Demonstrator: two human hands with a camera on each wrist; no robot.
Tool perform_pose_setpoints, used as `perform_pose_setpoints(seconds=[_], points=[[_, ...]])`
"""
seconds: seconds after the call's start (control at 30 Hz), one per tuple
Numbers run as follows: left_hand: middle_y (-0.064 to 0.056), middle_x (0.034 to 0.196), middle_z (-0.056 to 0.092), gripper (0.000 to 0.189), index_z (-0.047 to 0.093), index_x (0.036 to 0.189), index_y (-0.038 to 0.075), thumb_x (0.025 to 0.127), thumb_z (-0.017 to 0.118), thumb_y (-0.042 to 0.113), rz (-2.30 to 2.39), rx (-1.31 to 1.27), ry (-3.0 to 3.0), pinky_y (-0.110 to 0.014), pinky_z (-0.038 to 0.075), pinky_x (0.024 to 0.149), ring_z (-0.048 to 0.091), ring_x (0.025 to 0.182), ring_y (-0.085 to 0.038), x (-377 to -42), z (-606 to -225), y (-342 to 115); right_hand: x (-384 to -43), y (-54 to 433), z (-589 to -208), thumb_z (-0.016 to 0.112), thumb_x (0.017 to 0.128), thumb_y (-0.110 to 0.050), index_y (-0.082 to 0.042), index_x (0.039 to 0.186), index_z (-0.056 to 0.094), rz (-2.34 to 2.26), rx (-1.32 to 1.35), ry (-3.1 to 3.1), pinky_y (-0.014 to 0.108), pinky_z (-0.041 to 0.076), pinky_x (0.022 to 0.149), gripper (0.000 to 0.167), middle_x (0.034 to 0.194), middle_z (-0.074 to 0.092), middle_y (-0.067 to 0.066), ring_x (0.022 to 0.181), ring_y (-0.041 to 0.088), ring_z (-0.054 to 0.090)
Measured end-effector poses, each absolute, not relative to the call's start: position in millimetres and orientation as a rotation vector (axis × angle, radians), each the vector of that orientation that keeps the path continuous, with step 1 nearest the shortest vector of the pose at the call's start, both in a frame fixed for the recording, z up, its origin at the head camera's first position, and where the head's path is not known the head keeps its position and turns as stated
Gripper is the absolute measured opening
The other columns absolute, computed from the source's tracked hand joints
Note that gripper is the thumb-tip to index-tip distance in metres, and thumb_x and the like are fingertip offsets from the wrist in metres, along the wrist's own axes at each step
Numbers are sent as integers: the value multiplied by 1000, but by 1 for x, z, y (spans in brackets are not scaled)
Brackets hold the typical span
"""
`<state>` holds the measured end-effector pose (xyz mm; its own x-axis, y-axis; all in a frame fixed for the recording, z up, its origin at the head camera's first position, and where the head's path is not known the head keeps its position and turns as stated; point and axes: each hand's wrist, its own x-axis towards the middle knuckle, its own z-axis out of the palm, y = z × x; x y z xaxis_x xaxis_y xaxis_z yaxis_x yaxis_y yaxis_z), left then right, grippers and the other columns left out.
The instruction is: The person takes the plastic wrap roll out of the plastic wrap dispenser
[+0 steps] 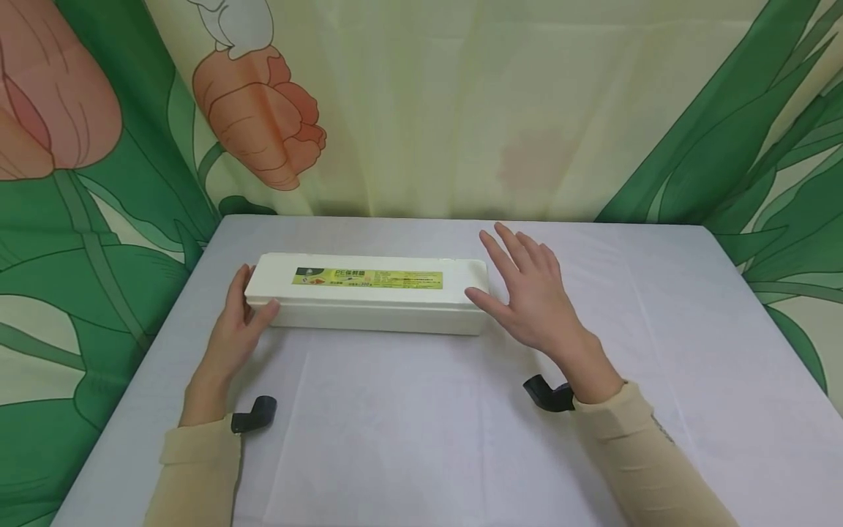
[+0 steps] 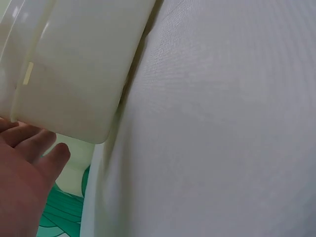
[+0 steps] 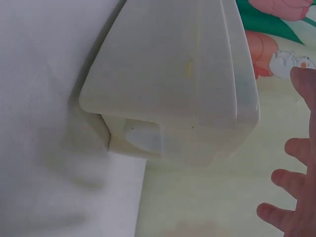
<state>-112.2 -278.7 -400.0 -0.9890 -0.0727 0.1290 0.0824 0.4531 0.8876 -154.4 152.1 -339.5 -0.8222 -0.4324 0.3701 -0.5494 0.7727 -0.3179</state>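
A long white cling film box (image 1: 369,316) with a yellow-green label (image 1: 369,278) on its lid lies lengthwise on the table. My left hand (image 1: 227,333) holds its left end, thumb at the front corner and fingers around the far side. In the left wrist view, the fingers (image 2: 37,143) are right at the end of the box (image 2: 74,84). At the other end, my right hand (image 1: 536,304) is raised with fingers spread, its thumb overlapping the lid's corner. From the right wrist, the box's end (image 3: 143,136) shows a recess, and the fingers (image 3: 284,182) stand apart from it.
A white cloth covers the table (image 1: 382,432). Behind it hangs a curtain (image 1: 428,110) printed with leaves, a tulip and a carrot. A black wrist camera mount (image 1: 255,415) juts from the left sleeve, and another black mount (image 1: 548,394) from the right sleeve.
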Motion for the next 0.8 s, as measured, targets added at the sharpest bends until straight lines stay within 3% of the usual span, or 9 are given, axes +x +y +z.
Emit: perform_pose_setpoints(seconds=[0.47, 0.6, 0.73, 0.8], points=[[-16, 167, 7, 93, -5, 162, 9, 101, 63, 28, -1684, -19, -2547, -49, 19, 119, 16, 151, -36, -113, -402, -279, -162, 127, -342, 63, 95, -50, -14, 159, 33, 575, 853, -2714, 61, 15, 116, 79, 164, 26, 12, 145, 44, 24], [-16, 167, 9, 92, -3, 162, 8, 101, 63, 26, -1685, -26, -2545, -34, 23, 118, 18, 150, -36, -113, -404, -279, -165, 119, -343, 63, 96, -51, -14, 159, 33, 564, 887, -2714, 62, 16, 115, 79, 164, 25, 11, 145, 44, 25], [-17, 166, 11, 91, -3, 162, 7, 101, 63, 24, -1709, -40, -2528, -12, 27, 108, 19, 150, -36, -114, -406, -279, -167, 110, -344, 62, 95, -53, -14, 159, 32, 553, 914, -2726, 62, 17, 115, 81, 164, 25, 10, 145, 43, 25], [-17, 166, 11, 91, -2, 162, 7, 101, 64, 24, -1715, -41, -2526, -12, 28, 108, 19, 150, -36, -114, -406, -279, -169, 106, -345, 62, 95, -54, -15, 160, 32, 549, 924, -2731, 61, 17, 115, 81, 164, 25, 10, 145, 42, 26]])
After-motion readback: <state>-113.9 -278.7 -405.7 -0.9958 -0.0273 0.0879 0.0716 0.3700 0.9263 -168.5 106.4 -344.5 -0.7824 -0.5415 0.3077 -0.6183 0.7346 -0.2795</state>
